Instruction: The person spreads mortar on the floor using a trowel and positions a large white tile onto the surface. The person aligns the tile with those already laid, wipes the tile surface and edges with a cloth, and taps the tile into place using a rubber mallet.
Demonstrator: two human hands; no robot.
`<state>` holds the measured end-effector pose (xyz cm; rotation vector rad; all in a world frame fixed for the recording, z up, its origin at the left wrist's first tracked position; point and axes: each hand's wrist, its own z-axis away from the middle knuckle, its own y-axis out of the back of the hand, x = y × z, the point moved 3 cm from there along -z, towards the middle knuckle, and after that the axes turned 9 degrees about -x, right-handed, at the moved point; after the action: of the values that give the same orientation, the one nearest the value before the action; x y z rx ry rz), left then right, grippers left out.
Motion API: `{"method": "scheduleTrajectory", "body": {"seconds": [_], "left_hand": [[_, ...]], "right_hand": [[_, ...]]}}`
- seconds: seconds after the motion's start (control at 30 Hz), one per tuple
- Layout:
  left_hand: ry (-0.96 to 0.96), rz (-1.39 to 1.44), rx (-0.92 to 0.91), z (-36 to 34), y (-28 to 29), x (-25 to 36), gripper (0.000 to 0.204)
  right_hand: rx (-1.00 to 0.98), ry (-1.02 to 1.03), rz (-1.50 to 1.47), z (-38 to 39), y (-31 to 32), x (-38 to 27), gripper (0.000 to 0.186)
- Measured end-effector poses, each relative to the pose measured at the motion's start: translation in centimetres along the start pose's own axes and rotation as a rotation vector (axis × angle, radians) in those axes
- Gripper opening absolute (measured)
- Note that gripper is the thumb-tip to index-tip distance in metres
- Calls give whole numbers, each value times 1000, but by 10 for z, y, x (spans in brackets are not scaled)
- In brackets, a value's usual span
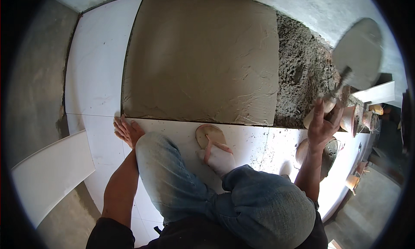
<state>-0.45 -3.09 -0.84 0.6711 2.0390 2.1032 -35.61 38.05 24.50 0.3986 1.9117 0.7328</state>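
My left hand (128,130) lies with its fingers apart on the white floor tiles (95,63), at the lower-left corner of a large smooth rectangle of wet grey mortar (199,58). My right hand (324,123) grips the wooden handle of a round-bladed trowel (356,50), its grey blade raised at the upper right. Rough, lumpy mortar (302,67) lies beside the smooth rectangle, under and left of the trowel. A dark container (330,155) is partly hidden behind my right forearm.
A loose white tile (52,173) stands out at the lower left. Another white piece (376,91), brushes and small containers (349,118) sit along the right. Grey walls (39,63) border the work area. My sandalled foot (211,149) and bent knees are on the tiles below the mortar.
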Motion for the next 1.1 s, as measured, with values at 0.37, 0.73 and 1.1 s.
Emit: {"method": "scheduleTrajectory", "body": {"seconds": [0.37, 0.73, 1.1], "left_hand": [[2, -19, 0, 2, -3, -5, 54], [9, -64, 19, 0, -11, -10, 53], [33, -50, -14, -8, -21, -23, 56]], "right_hand": [[-454, -334, 259, 31, -114, 31, 35], [-560, -329, 283, 40, -140, 67, 32], [-225, -675, -1046, 37, -63, 79, 33]]}}
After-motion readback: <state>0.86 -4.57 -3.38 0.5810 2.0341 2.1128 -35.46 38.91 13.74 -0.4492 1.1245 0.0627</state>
